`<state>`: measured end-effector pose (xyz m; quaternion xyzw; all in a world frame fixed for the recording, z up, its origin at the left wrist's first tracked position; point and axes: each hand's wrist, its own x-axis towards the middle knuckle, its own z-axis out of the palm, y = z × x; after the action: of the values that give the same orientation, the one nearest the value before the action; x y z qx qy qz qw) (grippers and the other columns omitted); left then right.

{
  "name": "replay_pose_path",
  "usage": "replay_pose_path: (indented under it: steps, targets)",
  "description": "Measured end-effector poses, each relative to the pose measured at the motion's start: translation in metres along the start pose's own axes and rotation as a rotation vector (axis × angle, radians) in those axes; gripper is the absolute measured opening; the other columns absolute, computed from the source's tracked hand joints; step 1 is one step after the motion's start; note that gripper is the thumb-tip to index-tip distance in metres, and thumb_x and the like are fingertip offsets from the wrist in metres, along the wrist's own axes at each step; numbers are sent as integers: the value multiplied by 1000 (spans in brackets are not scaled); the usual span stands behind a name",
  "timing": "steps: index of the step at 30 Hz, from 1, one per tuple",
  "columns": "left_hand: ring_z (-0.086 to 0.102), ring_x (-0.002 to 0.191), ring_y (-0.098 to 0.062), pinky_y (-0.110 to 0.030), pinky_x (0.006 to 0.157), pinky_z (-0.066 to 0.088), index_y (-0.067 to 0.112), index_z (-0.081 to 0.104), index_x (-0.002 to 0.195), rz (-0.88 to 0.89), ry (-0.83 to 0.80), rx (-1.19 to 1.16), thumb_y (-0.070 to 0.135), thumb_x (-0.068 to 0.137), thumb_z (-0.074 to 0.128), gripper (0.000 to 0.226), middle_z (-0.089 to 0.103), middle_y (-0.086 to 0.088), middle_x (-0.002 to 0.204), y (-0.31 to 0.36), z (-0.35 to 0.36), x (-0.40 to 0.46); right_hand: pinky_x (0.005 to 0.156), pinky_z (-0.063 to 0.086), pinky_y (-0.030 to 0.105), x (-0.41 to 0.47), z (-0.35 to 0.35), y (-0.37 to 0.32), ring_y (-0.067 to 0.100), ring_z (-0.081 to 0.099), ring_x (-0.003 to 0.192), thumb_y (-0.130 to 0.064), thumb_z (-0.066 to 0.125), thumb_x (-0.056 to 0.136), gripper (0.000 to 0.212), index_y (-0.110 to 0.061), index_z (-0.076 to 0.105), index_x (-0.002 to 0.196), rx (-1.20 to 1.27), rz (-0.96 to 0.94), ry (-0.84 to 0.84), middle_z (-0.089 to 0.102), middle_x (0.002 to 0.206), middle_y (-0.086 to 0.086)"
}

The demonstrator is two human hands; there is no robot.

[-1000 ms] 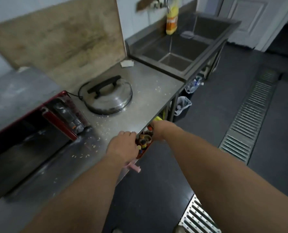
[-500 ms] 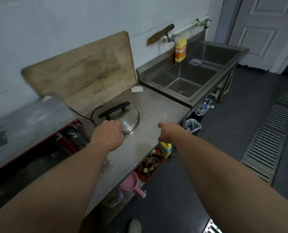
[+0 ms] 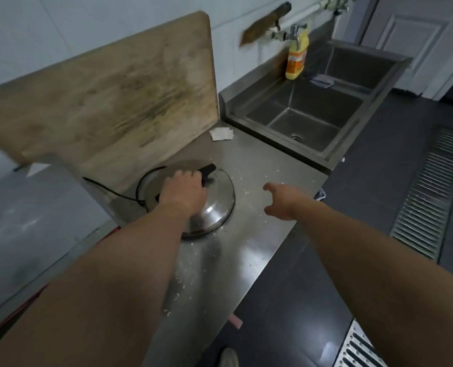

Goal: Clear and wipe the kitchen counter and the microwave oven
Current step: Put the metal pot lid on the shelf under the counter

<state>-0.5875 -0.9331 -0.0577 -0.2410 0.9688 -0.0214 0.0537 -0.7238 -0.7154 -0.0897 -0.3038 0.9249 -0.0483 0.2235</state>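
A steel bench [image 3: 249,234] runs along a white tiled wall [image 3: 93,25] in a kitchen with a dark floor [image 3: 378,197]. On the bench sits a domed metal lid [image 3: 214,205], and the left hand [image 3: 184,193] has its grip curled round the lid's black handle [image 3: 206,171], fingers wrapped over the bar. The right hand [image 3: 281,201] hovers above the bench just right of the lid, its grip wide, fingers spread and holding nothing.

Pale crumbs [image 3: 188,279] lie scattered on the steel around the lid, thickest on the near side of it. A black cord [image 3: 114,190] curves out from the left of the lid. Behind the lid a large worn wooden board [image 3: 109,102] leans upright against the wall, and a small white folded paper [image 3: 221,134] lies beyond the lid at the board's right foot. Left of the lid a grey steel appliance top [image 3: 27,221] rises above bench level, with a red edge [image 3: 37,295] below it.

Beyond the lid to the right, the bench ends against a double steel sink [image 3: 310,120]; a yellow bottle [image 3: 296,55] stands at the sink's back rim under a tap [image 3: 295,31]. The bench's front edge to the right of the lid drops to open floor, where a metal drain grate [image 3: 429,192] runs lengthwise, and a white door [image 3: 415,41] stands past the sink.
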Motion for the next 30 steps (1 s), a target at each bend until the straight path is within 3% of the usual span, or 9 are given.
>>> replay_pose_path:
  steps: [9,16,23,26,30]
  targets:
    - [39,132,-26,-47,107,39,22,45,138,42,-87,-66,47,99,47,46,45,-3,144,-38,61,63,95,49,39,67,40,-49,29,57,117,-44,62,88,70,-32,29,148,2,-188,-7,55,137,5]
    - [37,135,-27,-49,107,41,28,34,147,7,-152,-126,43,99,52,54,42,-3,148,-49,90,92,92,50,39,97,52,-64,29,59,113,-46,57,90,67,-32,28,149,4,-268,33,55,135,5]
    - [48,119,-31,-46,94,46,38,18,154,18,-183,-155,33,104,41,55,49,-12,135,-62,103,109,94,51,40,109,63,-53,28,58,116,-45,53,90,64,-35,27,148,34,-233,39,55,137,3]
    - [53,107,-30,-42,84,47,41,16,154,62,-217,-143,38,106,37,53,49,-12,128,-66,102,116,93,51,41,106,66,-45,28,58,116,-43,56,89,66,-36,27,148,49,-199,33,55,137,3]
    - [54,106,-33,-40,81,42,44,12,156,92,-246,-142,44,106,31,53,44,-11,129,-54,97,116,92,52,41,99,60,-38,27,59,115,-43,58,88,67,-39,26,146,33,-161,40,55,137,1]
